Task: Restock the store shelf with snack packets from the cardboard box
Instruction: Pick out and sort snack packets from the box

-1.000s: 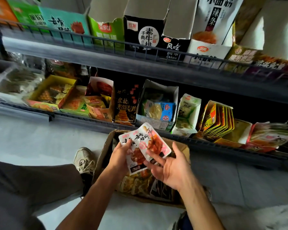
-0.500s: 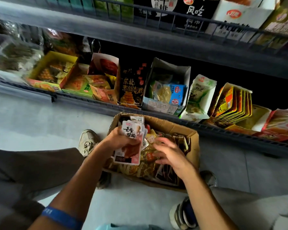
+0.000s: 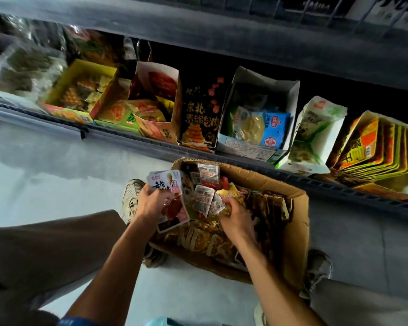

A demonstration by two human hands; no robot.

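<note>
A brown cardboard box (image 3: 295,234) stands on the floor between my feet, full of mixed snack packets. My left hand (image 3: 152,203) grips a small stack of white-and-pink snack packets (image 3: 172,198) over the box's left edge. My right hand (image 3: 233,217) is down inside the box with fingers curled into the yellow and silver packets (image 3: 204,201); whether it holds one I cannot tell. The low store shelf (image 3: 151,147) runs just beyond the box, lined with open display cartons.
On the shelf sit a yellow tray (image 3: 78,90), a red-and-white carton (image 3: 160,102), a black packet (image 3: 199,114), a white carton with blue packets (image 3: 259,118), a green-white bag (image 3: 316,132) and stacked orange packs (image 3: 375,147). A higher shelf (image 3: 222,31) overhangs. My shoes (image 3: 131,198) flank the box.
The view has tipped further down. My left hand lowered the packet stack to the box's left edge, and my right hand went from beside the stack down into the box's contents.
</note>
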